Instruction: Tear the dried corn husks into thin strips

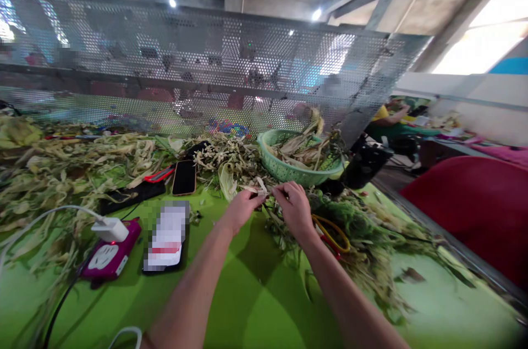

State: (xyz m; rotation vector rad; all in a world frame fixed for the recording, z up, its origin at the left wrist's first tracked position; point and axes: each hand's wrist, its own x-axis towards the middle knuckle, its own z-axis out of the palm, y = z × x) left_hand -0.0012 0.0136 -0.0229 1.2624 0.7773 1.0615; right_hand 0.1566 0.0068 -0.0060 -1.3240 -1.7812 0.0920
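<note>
My left hand (241, 209) and my right hand (293, 207) meet over the green table (256, 294), both pinched on a pale dried leaf strip (260, 190) stretched between them. Just behind them lies a heap of dried leaves and stalks (231, 159). A green plastic basket (295, 170) full of husks stands right behind my right hand. Yellow-handled scissors (334, 233) lie on the table beside my right wrist, partly under plant scraps.
A pink power strip (109, 254) with a white plug and cable sits at left, next to a blurred phone (167, 236) and an orange-edged phone (184, 177). Dried leaves (61, 167) cover the left side. A perforated metal screen (198, 63) stands behind. Another person (391, 115) is at right.
</note>
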